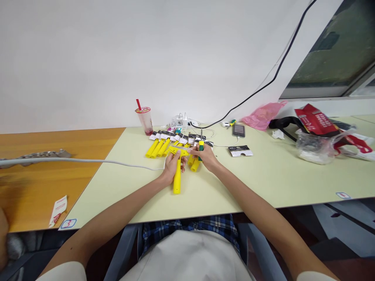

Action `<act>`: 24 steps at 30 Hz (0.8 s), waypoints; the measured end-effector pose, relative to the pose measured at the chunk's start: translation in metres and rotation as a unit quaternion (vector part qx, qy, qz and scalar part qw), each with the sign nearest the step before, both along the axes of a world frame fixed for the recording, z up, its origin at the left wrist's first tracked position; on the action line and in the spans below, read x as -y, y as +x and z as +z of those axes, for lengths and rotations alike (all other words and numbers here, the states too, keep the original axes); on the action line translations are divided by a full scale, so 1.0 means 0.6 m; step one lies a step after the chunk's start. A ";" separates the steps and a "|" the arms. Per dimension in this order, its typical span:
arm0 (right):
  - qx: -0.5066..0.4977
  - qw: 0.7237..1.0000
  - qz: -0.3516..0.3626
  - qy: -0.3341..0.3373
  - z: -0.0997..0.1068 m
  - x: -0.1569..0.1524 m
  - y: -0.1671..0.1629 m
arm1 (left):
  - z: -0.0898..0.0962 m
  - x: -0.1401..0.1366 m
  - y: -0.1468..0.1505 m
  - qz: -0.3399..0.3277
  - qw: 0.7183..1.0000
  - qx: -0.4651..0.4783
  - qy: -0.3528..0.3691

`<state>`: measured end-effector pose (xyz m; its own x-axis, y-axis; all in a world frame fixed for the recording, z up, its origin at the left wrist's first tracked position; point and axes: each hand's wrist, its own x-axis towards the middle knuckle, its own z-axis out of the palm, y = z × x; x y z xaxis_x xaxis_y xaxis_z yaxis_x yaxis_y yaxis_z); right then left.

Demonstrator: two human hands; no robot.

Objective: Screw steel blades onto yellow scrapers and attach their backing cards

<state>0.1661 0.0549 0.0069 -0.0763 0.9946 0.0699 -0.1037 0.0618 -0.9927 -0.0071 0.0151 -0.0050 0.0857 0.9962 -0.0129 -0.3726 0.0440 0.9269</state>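
Note:
My left hand [170,169] is closed around a yellow T-shaped scraper [177,180], its tubular handle hanging down toward me. My right hand [208,157] grips a screwdriver [201,147] with a green and yellow handle, the shaft pointing up. That hand's fingertips reach the right end of the scraper's head, where a thin pale strip runs along the top. Just beyond my hands lies a row of similar yellow scrapers [158,148] with black-and-white cards on their heads. More yellow handles [195,165] stick out beneath my right hand.
A cup with a red straw [144,120] stands by the wall. Behind the scrapers are chargers and cables [179,120]. To the right lie a loose card [240,151], a small screen device [238,130], a pink bag [262,116] and a red package [318,121]. A grey cable [125,165] crosses from the left.

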 end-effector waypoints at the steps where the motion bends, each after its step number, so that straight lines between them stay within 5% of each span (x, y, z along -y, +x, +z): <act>1: 0.000 1.000 0.001 0.001 0.000 0.000 0.000 | 0.000 0.000 0.000 -0.003 1.000 0.001 0.000; 24: -0.048 0.997 0.049 0.032 0.012 0.009 -0.005 | 0.014 0.014 -0.003 -0.028 0.998 -0.001 0.060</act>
<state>0.1630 0.0493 0.0138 -0.1631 0.9759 0.1452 -0.2059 0.1103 -0.9723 -0.0090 0.0066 0.0034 0.1411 0.9843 0.1056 -0.3704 -0.0465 0.9277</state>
